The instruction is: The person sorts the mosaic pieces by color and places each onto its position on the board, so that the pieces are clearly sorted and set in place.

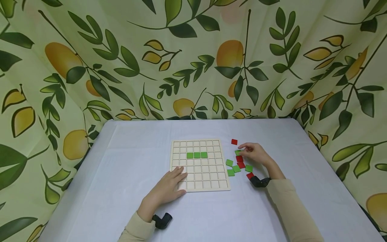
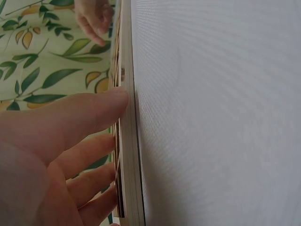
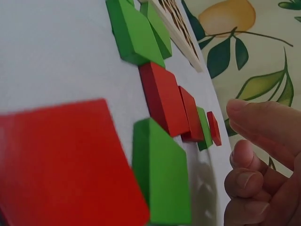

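Observation:
A wooden grid board (image 1: 205, 190) lies on the white cloth, with three green tiles (image 1: 197, 155) side by side in one upper row. My left hand (image 1: 166, 187) rests on its lower-left corner, fingers spread over the cells; in the left wrist view the thumb touches the board's edge (image 2: 133, 179). Over the loose tiles right of the board is my right hand (image 1: 257, 155), its fingertips beside a green tile (image 1: 237, 153). In the right wrist view that tile (image 3: 204, 129) lies on the cloth, and the slightly bent fingers (image 3: 263, 122) hold nothing.
Several loose green tiles (image 1: 229, 163) and red tiles (image 1: 241, 165) lie right of the board, one red tile (image 1: 234, 142) farther back. Another red tile (image 1: 250, 175) is beside the black right wrist camera (image 1: 260, 182). A leaf-patterned curtain (image 1: 193, 84) hangs behind the table.

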`<move>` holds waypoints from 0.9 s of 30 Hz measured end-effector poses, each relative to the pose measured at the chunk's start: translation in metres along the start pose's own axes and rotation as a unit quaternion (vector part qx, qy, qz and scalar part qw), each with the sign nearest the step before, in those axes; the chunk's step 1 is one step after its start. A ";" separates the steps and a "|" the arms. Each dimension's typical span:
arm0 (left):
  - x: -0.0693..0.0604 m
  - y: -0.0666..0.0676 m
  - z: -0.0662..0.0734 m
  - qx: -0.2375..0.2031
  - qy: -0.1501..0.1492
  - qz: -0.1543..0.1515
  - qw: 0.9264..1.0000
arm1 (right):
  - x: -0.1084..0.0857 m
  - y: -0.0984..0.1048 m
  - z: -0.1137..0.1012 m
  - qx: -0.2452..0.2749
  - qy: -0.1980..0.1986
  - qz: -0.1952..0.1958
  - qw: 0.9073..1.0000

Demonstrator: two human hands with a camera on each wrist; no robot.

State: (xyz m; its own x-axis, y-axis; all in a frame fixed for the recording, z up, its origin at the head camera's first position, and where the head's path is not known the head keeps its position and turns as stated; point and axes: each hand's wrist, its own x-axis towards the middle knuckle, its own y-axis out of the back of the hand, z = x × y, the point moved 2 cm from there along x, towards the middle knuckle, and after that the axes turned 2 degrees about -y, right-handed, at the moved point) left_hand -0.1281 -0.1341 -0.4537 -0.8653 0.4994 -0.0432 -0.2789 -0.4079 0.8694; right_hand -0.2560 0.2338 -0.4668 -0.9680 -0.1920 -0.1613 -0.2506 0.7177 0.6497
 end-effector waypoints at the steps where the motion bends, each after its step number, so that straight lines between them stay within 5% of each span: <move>1: 0.000 0.000 0.000 0.000 0.000 0.000 1.000 | 0.001 0.001 0.001 0.000 -0.004 -0.002 1.000; 27: 0.002 -0.004 -0.004 0.006 0.001 -0.004 1.000 | 0.008 0.006 0.012 0.000 -0.019 -0.043 0.999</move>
State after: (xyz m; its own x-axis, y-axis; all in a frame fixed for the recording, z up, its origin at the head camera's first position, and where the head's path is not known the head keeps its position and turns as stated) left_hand -0.1311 -0.1348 -0.4591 -0.8634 0.5019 -0.0512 -0.2816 -0.3952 0.8743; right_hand -0.2651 0.2446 -0.4727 -0.9426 -0.2272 -0.2446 -0.3327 0.6995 0.6324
